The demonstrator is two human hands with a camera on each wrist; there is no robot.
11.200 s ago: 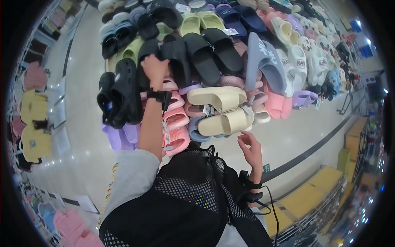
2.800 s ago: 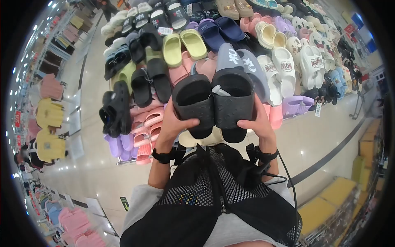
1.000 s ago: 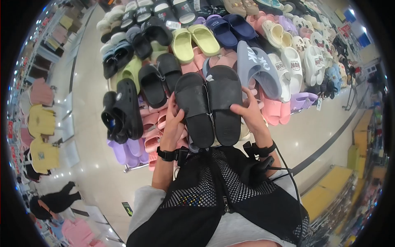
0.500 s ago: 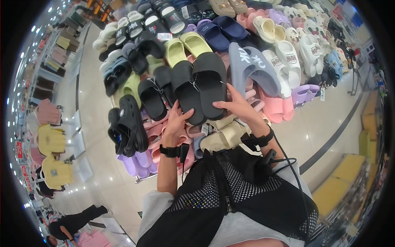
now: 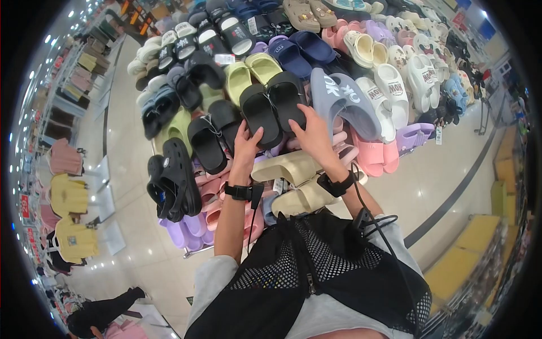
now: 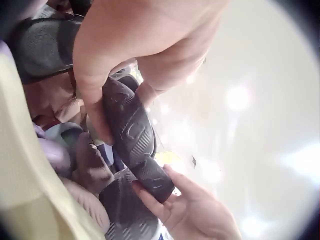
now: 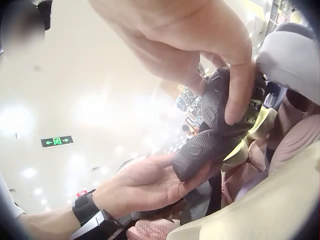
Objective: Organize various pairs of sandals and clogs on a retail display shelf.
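A pair of black slides (image 5: 274, 107), joined by a thin cord, is held between both hands over the shoe display. My left hand (image 5: 247, 148) grips the near end of the left slide, thumb on top and fingers underneath. With its thumb on the footbed, my right hand (image 5: 312, 135) pinches the edge of the right slide. Ridged black soles (image 6: 131, 122) show between the hands in the left wrist view. In the right wrist view the heel end (image 7: 192, 155) rests against the left hand's fingers. Lime slides (image 5: 251, 69) lie just beyond the held pair.
Another pair of black slides (image 5: 208, 144) lies left of the held pair, with black clogs (image 5: 179, 175) further left. Beige slides (image 5: 307, 195) lie nearest the body. Grey slides (image 5: 345, 107) and white slides (image 5: 389, 93) are on the right. A clothes rack (image 5: 68, 192) stands far left.
Earlier the left hand alone reached into the display; then both hands held the black slides near the body. They have since turned the pair and moved it forward, down toward the lime slides.
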